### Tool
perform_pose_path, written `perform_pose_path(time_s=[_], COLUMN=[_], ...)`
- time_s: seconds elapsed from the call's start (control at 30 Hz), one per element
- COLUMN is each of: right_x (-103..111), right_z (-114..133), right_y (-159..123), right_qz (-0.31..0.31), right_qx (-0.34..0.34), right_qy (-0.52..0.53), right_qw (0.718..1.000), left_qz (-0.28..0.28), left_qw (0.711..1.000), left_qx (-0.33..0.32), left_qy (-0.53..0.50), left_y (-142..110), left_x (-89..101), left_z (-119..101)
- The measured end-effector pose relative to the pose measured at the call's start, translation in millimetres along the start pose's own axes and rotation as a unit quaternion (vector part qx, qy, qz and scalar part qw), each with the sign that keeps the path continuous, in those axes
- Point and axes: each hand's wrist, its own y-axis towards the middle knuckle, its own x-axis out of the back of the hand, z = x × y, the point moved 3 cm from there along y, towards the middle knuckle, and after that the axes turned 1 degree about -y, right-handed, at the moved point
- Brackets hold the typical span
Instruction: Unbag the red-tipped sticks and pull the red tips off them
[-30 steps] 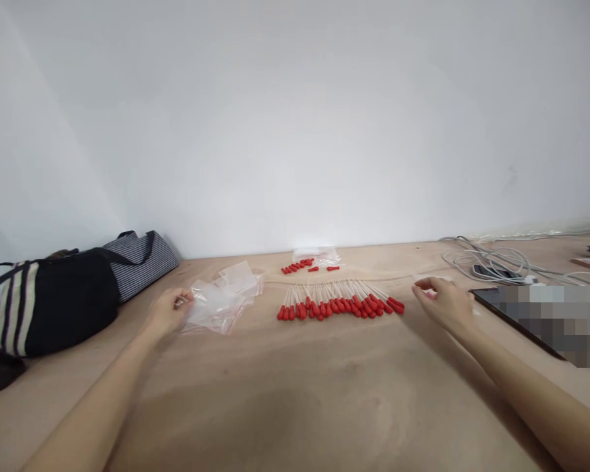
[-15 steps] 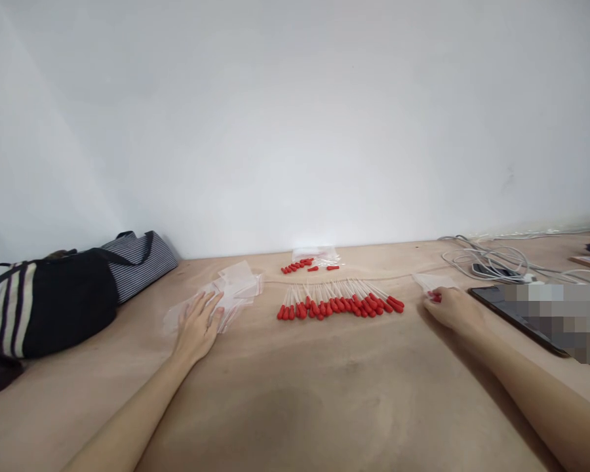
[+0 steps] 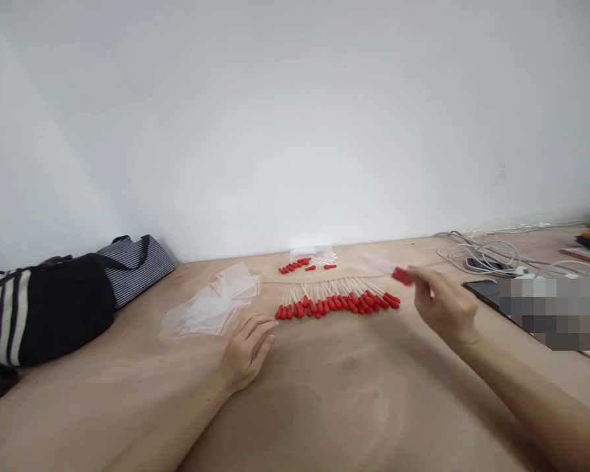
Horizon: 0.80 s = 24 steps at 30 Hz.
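Observation:
My right hand (image 3: 442,305) is raised off the table, its fingers closed on a small clear bag (image 3: 376,262) with red dropper bulbs (image 3: 402,276) at its near end. Motion blurs the bag, so I cannot tell how many droppers it holds. A row of droppers (image 3: 339,303) lies in the middle, red bulbs toward me and thin pale stems pointing away. My left hand (image 3: 248,351) rests on the table with loosely extended fingers and nothing in it, fingertips close to the row's left end. Left of it, flat clear zip bags (image 3: 206,307) lie overlapping.
Loose red bulbs (image 3: 295,265) and another clear bag (image 3: 314,254) lie by the wall. At left stands a black striped bag (image 3: 69,308). A phone (image 3: 482,292), partly blurred out, and coiled white cables (image 3: 491,252) are at right.
My left hand has moved right, off the zip bags, to the near-left end of the dropper row. My right hand has picked up the bag with red bulbs from the table and brought it leftward.

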Motion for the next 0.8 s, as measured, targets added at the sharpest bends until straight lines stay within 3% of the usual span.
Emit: perform_pose_path(time_s=[0.1, 0.23, 0.33, 0.47, 0.6, 0.7, 0.8], right_x=[6, 5, 0, -15, -28, -34, -42], right_z=[49, 96, 113, 124, 122, 108, 90], right_y=[-8, -24, -35, -45, -45, -41, -40], right_qz=[-0.019, 0.031, 0.057, 0.126, 0.250, 0.319, 0.346], right_qx=[0.145, 0.291, 0.346, 0.375, 0.300, 0.159, -0.018], right_qy=[0.136, 0.212, 0.241, 0.294, 0.361, 0.356, 0.282], right_qw=[0.980, 0.932, 0.905, 0.870, 0.847, 0.864, 0.895], left_qz=[-0.016, -0.043, -0.037, 0.026, 0.111, 0.111, 0.094], left_qw=[0.998, 0.991, 0.990, 0.991, 0.986, 0.986, 0.988], left_qx=[0.022, 0.057, 0.064, 0.019, -0.024, -0.019, -0.009], left_qy=[-0.061, -0.109, -0.118, -0.128, -0.125, -0.124, -0.125], left_y=[-2, -4, -4, 0, 3, 3, 6], left_x=[-4.5, -4.3, -1.7, -2.0, -5.3, -5.0, -4.8], left_z=[-7, -11, -10, -15, -21, -21, -23])
